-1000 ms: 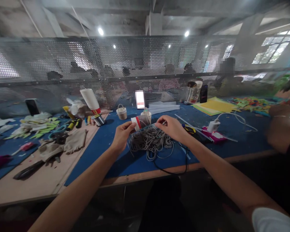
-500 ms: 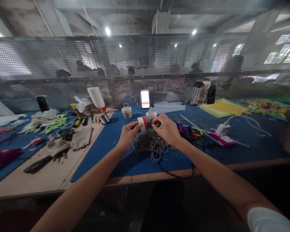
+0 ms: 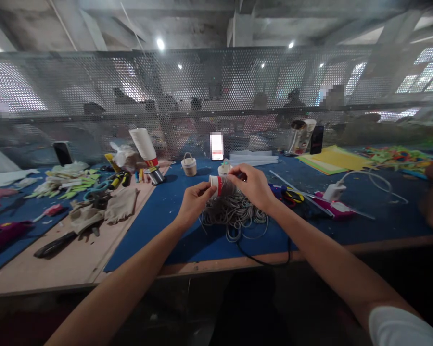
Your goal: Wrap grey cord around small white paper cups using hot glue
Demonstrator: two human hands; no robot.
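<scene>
My left hand point(image 3: 197, 202) grips a small white and red paper cup point(image 3: 215, 184), tilted on its side, by its white end. Grey cord seems wound around the cup's other end, partly hidden by my fingers. At that end my right hand point(image 3: 250, 185) is closed in a pinch, with a strand of the grey cord seemingly between its fingertips. Just below lies a loose heap of grey cord point(image 3: 234, 216) on the blue mat point(image 3: 155, 226). Right behind my hands stands a small white pot point(image 3: 224, 169), partly covered. A small handled bucket point(image 3: 189, 166) is to its left.
A leaning stack of paper cups point(image 3: 143, 144), a metal can point(image 3: 155, 175) and work gloves point(image 3: 120, 206) lie left. To the right are scissors point(image 3: 286, 193), a white charger point(image 3: 335, 191) and coloured sheets point(image 3: 334, 158). A lit phone point(image 3: 217, 146) stands before a perforated metal screen point(image 3: 216, 86).
The cup has shifted slightly right and turned in my left hand. My right hand has lifted a little, its fingers now higher at the cord end.
</scene>
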